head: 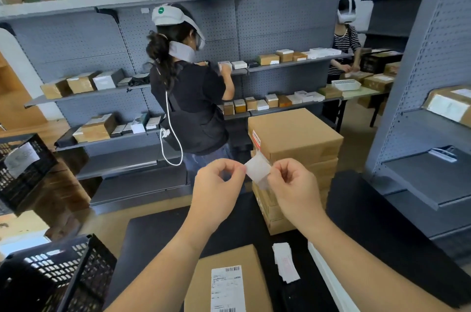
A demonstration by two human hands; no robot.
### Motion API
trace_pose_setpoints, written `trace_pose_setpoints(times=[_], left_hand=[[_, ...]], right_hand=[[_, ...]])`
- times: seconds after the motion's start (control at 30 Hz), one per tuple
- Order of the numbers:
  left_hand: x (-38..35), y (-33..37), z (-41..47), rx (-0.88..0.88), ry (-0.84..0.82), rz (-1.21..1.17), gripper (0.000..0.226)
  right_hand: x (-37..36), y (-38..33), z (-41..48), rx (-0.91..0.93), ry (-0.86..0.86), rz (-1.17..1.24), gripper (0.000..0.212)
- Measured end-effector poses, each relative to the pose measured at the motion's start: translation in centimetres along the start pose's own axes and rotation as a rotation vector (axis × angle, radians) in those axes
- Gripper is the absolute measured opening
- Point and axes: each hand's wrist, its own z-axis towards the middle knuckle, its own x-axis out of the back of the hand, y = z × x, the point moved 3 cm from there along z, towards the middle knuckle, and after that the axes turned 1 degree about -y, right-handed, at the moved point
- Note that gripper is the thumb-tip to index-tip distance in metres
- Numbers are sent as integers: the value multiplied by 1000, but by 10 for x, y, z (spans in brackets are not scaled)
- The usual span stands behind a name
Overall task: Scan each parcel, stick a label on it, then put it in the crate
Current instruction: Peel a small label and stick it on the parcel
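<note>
Both my hands are raised over the black table (pixel 158 235). My left hand (pixel 216 192) pinches the left edge of a small white label (pixel 258 170), and my right hand (pixel 293 189) pinches its right side, where a clear backing hangs below. A brown cardboard parcel (pixel 201 283) with a printed shipping label lies on the table near me, under my forearms. A black plastic crate (pixel 51 276) stands at the lower left. A strip of white labels (pixel 285 260) lies right of the parcel.
A tall stack of brown boxes (pixel 295 141) stands behind my hands. A person in black (pixel 193 107) works at grey shelves with small boxes. Another person (pixel 344 44) stands at the far right table. A second black crate (pixel 23 171) sits at left. Grey shelving (pixel 420 179) is at right.
</note>
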Motion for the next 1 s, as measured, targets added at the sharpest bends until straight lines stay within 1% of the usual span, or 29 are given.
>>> trace_pose_setpoints(times=[0.13,0.23,0.37,0.47,0.6,0.7,0.87,1.0], left_hand=[[-56,-40,-11,139,-125,3,11],[-99,-74,-22,235,-199,30,17],[-148,-112,-36,323,-248,63,21],[-176,-134,-48,387,-266,82,20],[-205,-159,-58,467,-290,102,15],[-220,-175,-62,524,-289,114,12],[-233,-191,-65,535,-317,170,12],[-234,-197,-65,532,-317,182,17]], right_hand=[[38,70,-30,-249,143,-27,18],[68,124,-60,-454,248,-32,20],[104,186,-102,-675,370,-51,23],[125,222,-125,-795,430,-100,18],[146,261,-146,-906,493,-163,11],[156,282,-155,-965,512,-176,10],[157,304,-164,-1017,445,-200,12],[154,311,-163,-1044,378,-241,8]])
